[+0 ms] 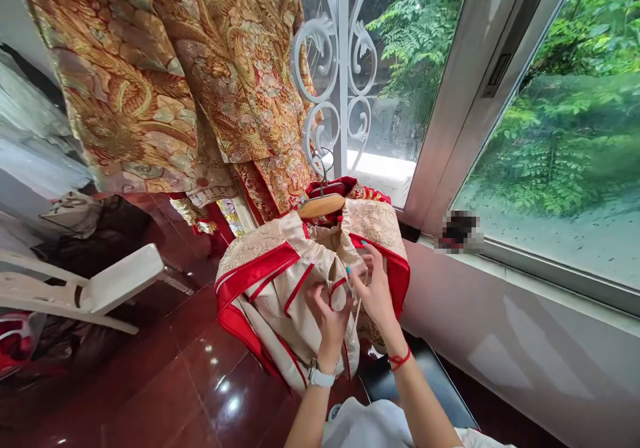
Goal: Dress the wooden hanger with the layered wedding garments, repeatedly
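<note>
A cream skirt (300, 281) with red trim and beaded embroidery hangs in front of me, its gathered waistband at the top and its lining facing me. It surrounds a wooden hanger (323, 206), where a red garment (373, 193) also shows behind. My left hand (329, 315), with a white watch on the wrist, has its fingers curled at the opening below the waistband. Just to the right, my right hand (374, 285) has bent fingers and a thumb on the gathered edge. A thin pale cord (357, 315) hangs between the hands. Fingertip contact is partly hidden.
Gold-and-red embroidered robes (200, 81) hang at upper left. White scrolled ironwork (344, 68) stands before the window. On the left is a white chair (123, 278); a black seat (425, 375) is below my right arm. A blurred dark item (459, 231) lies on the sill.
</note>
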Motion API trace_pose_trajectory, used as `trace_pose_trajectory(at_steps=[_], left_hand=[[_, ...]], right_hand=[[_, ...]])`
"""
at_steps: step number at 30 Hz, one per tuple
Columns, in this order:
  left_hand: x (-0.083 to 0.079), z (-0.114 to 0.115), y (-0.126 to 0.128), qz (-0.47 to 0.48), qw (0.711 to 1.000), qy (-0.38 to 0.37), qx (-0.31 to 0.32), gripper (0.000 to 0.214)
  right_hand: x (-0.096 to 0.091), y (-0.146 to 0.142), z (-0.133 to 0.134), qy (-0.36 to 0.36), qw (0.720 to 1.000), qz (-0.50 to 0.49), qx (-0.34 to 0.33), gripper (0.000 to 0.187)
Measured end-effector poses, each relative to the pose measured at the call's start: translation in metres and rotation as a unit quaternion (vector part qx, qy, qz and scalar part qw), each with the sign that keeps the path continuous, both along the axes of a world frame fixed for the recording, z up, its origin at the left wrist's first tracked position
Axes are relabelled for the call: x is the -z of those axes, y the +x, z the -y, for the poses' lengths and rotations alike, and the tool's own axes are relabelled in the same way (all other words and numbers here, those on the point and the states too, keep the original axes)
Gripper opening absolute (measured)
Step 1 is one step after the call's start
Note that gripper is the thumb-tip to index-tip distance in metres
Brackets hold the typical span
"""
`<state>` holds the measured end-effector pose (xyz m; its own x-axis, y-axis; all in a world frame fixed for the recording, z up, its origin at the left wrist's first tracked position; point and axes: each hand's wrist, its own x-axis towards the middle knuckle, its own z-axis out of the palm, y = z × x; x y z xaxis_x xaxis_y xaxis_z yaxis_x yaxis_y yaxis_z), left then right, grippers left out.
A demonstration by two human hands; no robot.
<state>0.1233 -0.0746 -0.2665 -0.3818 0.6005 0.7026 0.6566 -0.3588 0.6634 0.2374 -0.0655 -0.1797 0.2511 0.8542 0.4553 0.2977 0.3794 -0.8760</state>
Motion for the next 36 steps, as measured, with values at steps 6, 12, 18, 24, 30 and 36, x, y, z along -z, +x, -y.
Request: trace_pose_trajectory(at_steps=[6,12,18,24,30,36], left_hand=[[0.008,-0.01,-0.012,0.108,0.98,-0.116,0.121,0.028],[0.005,0.014,-0.007,0.124,0.973,-0.123,0.152,0.027],[-0.001,0.021,-0.012,0.08,0.974,-0.137,0.161,0.027],[-0.004,0.028,-0.017,0.112,0.97,-0.12,0.179,0.025],[-0.007,0.035,-0.014,0.095,0.975,-0.116,0.165,0.03],[-0.013,0.042,-0.008,0.077,0.977,-0.123,0.154,0.029]], right_hand=[[0.005,0.001,0.002,0.037,0.996,0.082,0.016,0.024],[0.012,-0.019,0.025,0.112,0.946,0.299,0.05,0.014],[0.018,-0.033,0.031,0.142,0.941,0.293,0.089,0.009],[0.017,-0.028,0.029,0.132,0.954,0.253,0.089,0.008],[0.017,-0.012,0.025,0.149,0.94,0.303,0.051,0.011],[0.028,-0.019,0.028,0.188,0.94,0.269,0.097,0.01]])
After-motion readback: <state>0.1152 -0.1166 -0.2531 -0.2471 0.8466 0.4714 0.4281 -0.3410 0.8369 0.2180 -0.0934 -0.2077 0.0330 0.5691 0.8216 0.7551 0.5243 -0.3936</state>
